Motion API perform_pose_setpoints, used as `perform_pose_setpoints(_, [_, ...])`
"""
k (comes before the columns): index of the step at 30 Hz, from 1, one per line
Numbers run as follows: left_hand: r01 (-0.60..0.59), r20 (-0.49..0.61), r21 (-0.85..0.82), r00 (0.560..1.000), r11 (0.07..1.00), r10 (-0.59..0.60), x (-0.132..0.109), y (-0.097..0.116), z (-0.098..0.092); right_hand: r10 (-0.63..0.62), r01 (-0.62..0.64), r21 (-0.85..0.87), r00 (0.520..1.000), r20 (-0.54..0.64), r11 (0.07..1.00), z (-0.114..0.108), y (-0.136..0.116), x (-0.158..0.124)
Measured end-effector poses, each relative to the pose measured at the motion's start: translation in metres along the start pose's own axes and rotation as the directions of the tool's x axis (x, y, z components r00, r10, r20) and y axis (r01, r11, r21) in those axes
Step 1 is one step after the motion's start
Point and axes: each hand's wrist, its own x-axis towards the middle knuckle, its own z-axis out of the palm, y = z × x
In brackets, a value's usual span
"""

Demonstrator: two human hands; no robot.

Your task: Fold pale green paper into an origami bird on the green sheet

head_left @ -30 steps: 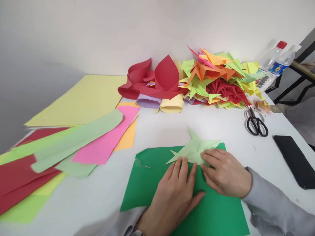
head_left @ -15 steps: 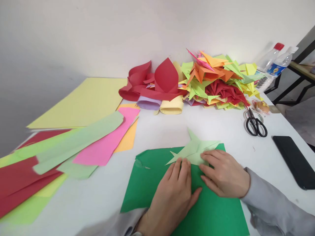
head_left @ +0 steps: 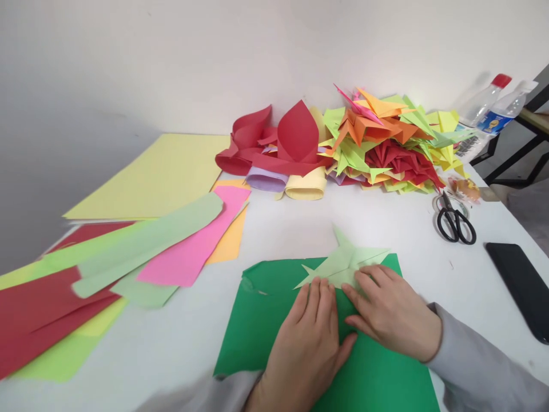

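Observation:
A pale green folded paper shape [head_left: 343,260] with several pointed ends lies on a dark green sheet [head_left: 274,286]. My left hand [head_left: 306,337] is laid out flat, its fingertips pressing the lower edge of the folded paper and its thumb apart. From the right, my right hand [head_left: 392,312] touches the same paper with its fingertips, the fingers slightly bent and spread. Neither hand is closed around anything. Part of the paper's lower edge is hidden under the fingers.
Loose coloured strips, among them a pink strip [head_left: 184,257], overlap at left, with yellow sheets [head_left: 150,177] behind. Rolled red paper pieces [head_left: 298,134] and a heap of folded paper [head_left: 386,131] stand by the wall. Black scissors [head_left: 457,223], a phone [head_left: 518,289] and bottles [head_left: 495,117] are at right.
The whole view has shifted slightly, so most things sit further right. My right hand's fingers have slid a little left along the folded paper's lower edge, closer to the left fingertips.

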Motion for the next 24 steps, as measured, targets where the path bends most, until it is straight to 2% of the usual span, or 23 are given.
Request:
perform_pose_setpoints(13, [0.046,0.006,0.114,0.999,0.992,-0.047,-0.003,-0.011,-0.002,-0.019,0.019,-0.003,1.000,-0.014,1.000,0.001,0.004,-0.002])
perform_pose_setpoints(17, [0.098,-0.044,0.056,0.994,0.994,-0.095,0.003,-0.024,-0.006,-0.020,0.021,0.009,0.999,-0.037,1.000,0.002,0.006,-0.001])
perform_pose_setpoints(20, [0.023,-0.167,-0.057,0.985,0.998,-0.032,0.011,-0.037,-0.003,-0.004,0.006,0.031,0.998,-0.060,1.000,0.004,0.007,0.000])
perform_pose_setpoints(23, [-0.195,-0.138,-0.167,0.975,0.967,0.173,0.019,-0.047,0.005,0.008,-0.002,0.051,0.994,-0.108,0.999,0.007,0.009,0.000])
perform_pose_setpoints(24, [-0.234,-0.131,-0.185,0.968,0.954,0.212,0.021,-0.048,0.008,0.011,-0.003,0.058,0.992,-0.126,0.998,0.008,0.010,0.000])
